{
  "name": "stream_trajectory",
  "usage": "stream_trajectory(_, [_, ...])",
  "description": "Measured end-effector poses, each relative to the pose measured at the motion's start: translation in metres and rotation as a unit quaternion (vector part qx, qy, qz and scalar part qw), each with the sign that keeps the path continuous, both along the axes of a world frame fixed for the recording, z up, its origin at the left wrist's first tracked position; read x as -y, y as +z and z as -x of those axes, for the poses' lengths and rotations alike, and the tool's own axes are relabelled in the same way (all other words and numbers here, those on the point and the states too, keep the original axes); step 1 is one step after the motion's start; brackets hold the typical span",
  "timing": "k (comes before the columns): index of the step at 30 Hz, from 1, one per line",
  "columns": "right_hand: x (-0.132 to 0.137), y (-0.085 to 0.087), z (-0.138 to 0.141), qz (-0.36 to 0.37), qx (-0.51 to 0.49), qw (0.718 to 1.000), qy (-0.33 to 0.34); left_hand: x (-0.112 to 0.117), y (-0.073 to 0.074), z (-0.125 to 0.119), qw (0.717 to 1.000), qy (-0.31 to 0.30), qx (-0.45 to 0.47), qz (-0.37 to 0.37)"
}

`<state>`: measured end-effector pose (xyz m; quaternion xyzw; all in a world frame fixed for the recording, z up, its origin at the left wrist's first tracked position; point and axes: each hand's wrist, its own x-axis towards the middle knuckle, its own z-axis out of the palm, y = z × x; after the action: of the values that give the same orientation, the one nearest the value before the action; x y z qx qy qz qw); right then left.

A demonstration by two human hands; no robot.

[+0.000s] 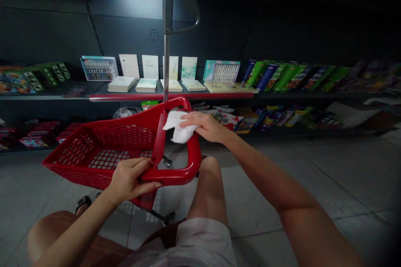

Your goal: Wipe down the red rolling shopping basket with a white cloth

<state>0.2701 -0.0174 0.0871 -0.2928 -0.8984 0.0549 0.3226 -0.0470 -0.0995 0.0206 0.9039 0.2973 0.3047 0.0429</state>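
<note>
A small red plastic shopping cart (103,133) with a perforated basket stands in front of me, its looped handle (188,173) towards my right. My left hand (131,178) is wrapped round the near side of the handle where it meets the basket. On the far side of the loop, my right hand (206,126) presses a white cloth (179,127) against the red plastic. Part of the cloth hangs down inside the loop. A grey pole (166,58) with a grey loop-shaped piece (184,8) rises behind the handle.
A dark shelf (75,87) runs along the wall, bearing white booklets (147,85), boxed sets and green and blue packets (288,76). Snack bags (227,119) and red boxes (40,133) fill the lower level. My knees flank the cart on the tiled floor (266,217).
</note>
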Motion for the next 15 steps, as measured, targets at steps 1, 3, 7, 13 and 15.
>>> stream_trajectory(1, [0.009,0.002,0.000,0.002,0.008,1.000,0.027,-0.001,0.000,0.003,1.000,-0.008,0.003,0.001])
stream_trajectory(3, [0.017,0.004,-0.002,0.010,0.015,0.999,0.031,-0.005,-0.001,0.010,0.999,-0.029,0.010,0.010])
stream_trajectory(7, [0.003,0.008,-0.001,0.011,0.030,0.998,-0.062,-0.009,0.003,0.016,0.996,-0.068,0.016,0.049])
stream_trajectory(13, [-0.026,0.036,0.037,-0.037,0.033,0.995,-0.092,0.009,0.015,-0.004,0.996,-0.015,0.065,-0.066])
stream_trajectory(15, [-0.041,0.047,0.057,-0.028,0.070,0.991,-0.109,0.013,0.018,-0.013,0.996,-0.031,0.039,-0.074])
